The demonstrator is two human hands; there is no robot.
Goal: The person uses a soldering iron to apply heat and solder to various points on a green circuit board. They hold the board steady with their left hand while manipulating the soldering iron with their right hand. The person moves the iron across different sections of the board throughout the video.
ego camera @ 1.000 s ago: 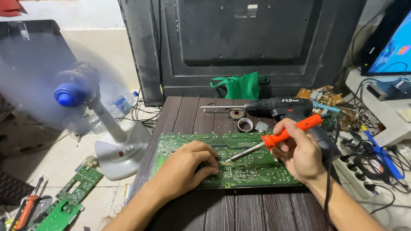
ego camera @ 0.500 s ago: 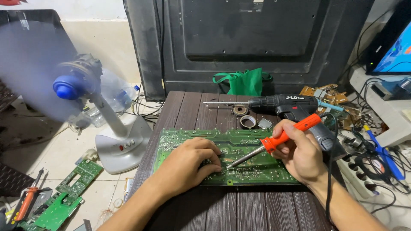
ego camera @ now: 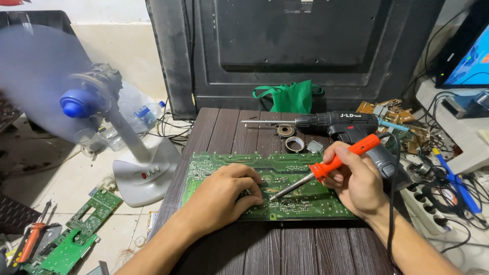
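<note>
Little moved vs. 0.5 s ago: iron tip stays on the board. Green circuit board (ego camera: 285, 178) lies flat on table (ego camera: 229, 127); left hand (ego camera: 224, 196) rests on it, fingers (ego camera: 249, 191) curled, gripping nothing. Right hand (ego camera: 356, 181) w/ fingers closed round orange soldering iron (ego camera: 326, 168), tip just beside left fingertips. Cordless drill (ego camera: 336, 125) behind board; fan (ego camera: 102, 122) on floor at left.

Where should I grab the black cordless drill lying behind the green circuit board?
Probably by its pistol handle, coming from the right. The black cordless drill lies on its side on the dark wooden table, bit pointing left, with the right hand and orange-handled soldering iron in front of the handle.
</note>
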